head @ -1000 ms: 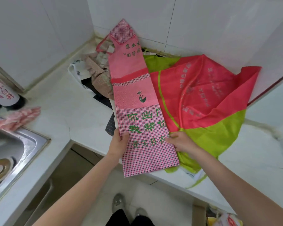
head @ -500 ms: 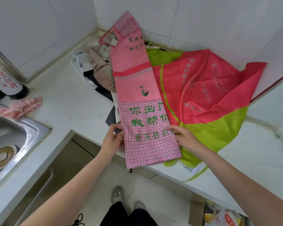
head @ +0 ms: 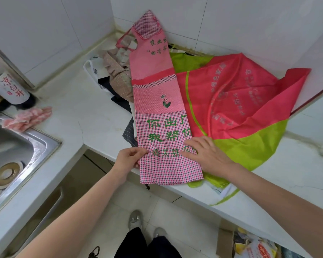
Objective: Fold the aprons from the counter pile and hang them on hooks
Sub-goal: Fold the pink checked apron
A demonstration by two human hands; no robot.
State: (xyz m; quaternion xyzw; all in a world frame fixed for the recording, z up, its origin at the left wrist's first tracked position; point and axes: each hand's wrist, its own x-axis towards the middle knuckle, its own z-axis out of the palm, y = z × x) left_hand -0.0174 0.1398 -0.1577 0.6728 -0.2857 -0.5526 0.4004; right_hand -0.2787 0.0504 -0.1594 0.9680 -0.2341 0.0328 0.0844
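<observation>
Progress entry: pink checked apron [head: 162, 116] lies on the bench [head: 67, 116] as one long narrow strip, apparently folded lengthwise already; its bib end leans against the wall tiles far from the fingers, its hem end overhangs the bench edge just below them. Left hand [head: 128, 159] pinches the strip's left edge, thumb and fingers [head: 138, 150] closed on the cloth. Right hand [head: 209, 155] rests flat on the strip's right side, fingers extended and pressing the printed green lettering, not curled round anything.

Judged stage: first lengthwise fold done, cross folds not yet made. Strip is too long to count as folded; shortening it end to end appears to be what remains for this piece.

Remaining stock: red and green apron [head: 239, 108] spread unfolded to the right of the right hand's fingers, partly under the pink strip. Beyond the left fingers, toward the corner, a heap of other cloth [head: 116, 75], beige dotted and dark striped pieces, unsorted.

No hooks in view; no apron hung as far as this view shows. Estimate: task early, one apron partway, at least two more untouched.

Sink [head: 13, 146] off to the left, not involved.
</observation>
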